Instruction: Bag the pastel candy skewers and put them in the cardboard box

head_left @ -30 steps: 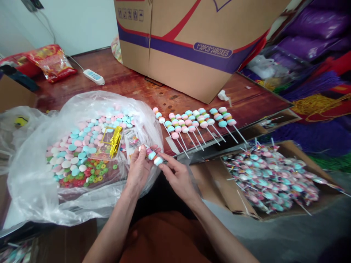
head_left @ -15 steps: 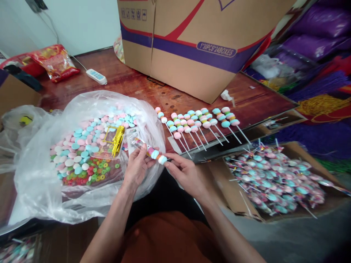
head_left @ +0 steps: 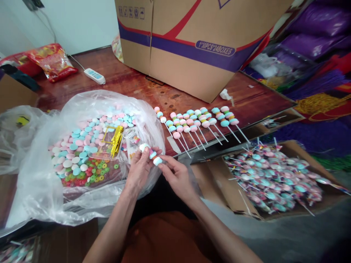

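"Where the two hands were brought together, how was the candy stack (head_left: 152, 155) being held?"

"By both. It was enclosed by the left hand (head_left: 139, 168), with the thumb laid across it and the fingers curled beneath. At its lower end the right hand (head_left: 177, 173) was narrowed to a pinch, thumb and forefinger almost meeting. Whether a stick was hidden inside that grip could not be told."

"And where was it placed?"

"It was held at the near edge of the desk (head_left: 131, 75), seen against the right side of the plastic bag (head_left: 35, 190), to the left of and nearer the body than the row of candy skewers (head_left: 187, 129)."

"What could have been feared?"

"A piece could be cracked or pushed out of line if the thumb were pressed too hard; the lower end could be dropped if the pinch were loosened."

"Which way was it pointed?"

"Its long axis was slanted: the white end was directed up and left, away from the body, and the blue-and-white end down and right, toward the right fingertips."
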`<state>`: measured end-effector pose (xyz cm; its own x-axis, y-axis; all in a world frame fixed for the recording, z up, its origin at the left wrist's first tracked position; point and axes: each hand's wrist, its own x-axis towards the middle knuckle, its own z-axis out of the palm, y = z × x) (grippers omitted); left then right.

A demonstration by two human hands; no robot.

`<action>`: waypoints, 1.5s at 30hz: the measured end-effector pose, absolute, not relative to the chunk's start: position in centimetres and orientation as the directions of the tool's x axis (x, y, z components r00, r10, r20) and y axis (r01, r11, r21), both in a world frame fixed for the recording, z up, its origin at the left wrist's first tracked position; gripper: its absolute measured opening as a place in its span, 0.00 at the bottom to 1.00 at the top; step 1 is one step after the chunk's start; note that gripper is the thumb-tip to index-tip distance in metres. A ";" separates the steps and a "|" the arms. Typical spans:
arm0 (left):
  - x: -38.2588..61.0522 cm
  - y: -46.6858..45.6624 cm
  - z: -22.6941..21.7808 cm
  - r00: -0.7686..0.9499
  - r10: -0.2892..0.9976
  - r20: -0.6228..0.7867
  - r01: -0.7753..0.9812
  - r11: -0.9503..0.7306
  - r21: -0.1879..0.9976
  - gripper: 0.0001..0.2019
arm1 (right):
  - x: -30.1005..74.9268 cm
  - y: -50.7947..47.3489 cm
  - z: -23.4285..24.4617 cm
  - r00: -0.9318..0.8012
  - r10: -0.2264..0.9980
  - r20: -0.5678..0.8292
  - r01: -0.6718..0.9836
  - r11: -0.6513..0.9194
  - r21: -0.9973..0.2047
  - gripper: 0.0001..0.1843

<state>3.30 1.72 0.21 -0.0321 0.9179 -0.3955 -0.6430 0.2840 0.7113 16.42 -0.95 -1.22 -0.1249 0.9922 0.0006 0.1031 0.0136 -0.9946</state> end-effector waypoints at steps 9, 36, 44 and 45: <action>4.5 1.1 0.5 0.025 0.922 -0.387 -0.639 0.312 0.703 0.10 | 15.5 -0.9 -1.4 -0.049 0.998 0.049 0.086 0.053 -0.995 0.16; 2.6 2.4 0.7 -0.013 0.909 -0.418 -0.593 0.329 0.735 0.15 | 15.8 -0.2 -1.3 -0.113 0.938 0.329 0.462 0.342 -0.818 0.14; 1.9 2.7 0.8 -0.015 0.907 -0.421 -0.625 0.320 0.712 0.15 | 16.0 -0.5 -1.6 -0.138 0.932 0.336 0.416 0.363 -0.834 0.13; 2.1 2.6 0.7 -0.018 0.909 -0.417 -0.623 0.315 0.716 0.15 | 16.0 -0.5 -1.5 -0.135 0.933 0.333 0.426 0.358 -0.831 0.13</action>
<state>2.07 2.65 0.74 -0.0184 0.9089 -0.4166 -0.6229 0.3155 0.7159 15.96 -0.50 -1.49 -0.1351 0.9332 0.3329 0.4261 0.3581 -0.8308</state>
